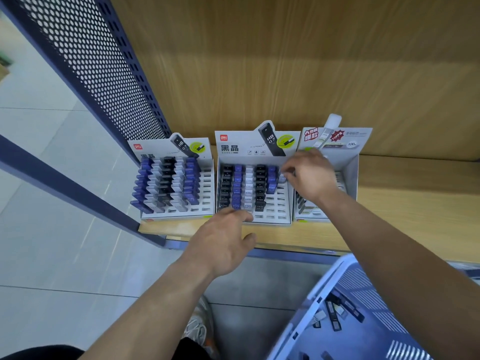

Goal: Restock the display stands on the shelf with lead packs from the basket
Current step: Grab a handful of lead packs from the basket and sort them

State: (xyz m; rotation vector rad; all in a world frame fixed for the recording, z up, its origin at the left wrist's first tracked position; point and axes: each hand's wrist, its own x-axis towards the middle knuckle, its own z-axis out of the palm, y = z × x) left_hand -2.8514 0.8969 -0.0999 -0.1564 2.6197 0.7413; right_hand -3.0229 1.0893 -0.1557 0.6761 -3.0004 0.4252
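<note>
A person's right hand (310,175) reaches over the middle display stand (275,215) on a wooden shelf (415,209), its fingers curled and its fingertips pinched around what appears to be a pale lead pack (283,178) at the top of the stand's far-right column, though blur hides the exact grip. The left hand (223,240) lies with its fingers nearly straight and loosely spread, its fingertips touching the front-left edge of the same stand as if to steady it. The step in hand looks like seating one pack in a slot. Many slots on the stand's right side are unfilled, as are some in the left stand (206,193), so the restocking seems well short of done. The next move likely calls for pressing this pack home upright, then reaching down to the blue basket (358,289) at lower right, where several loose packs (337,311) lie.
</note>
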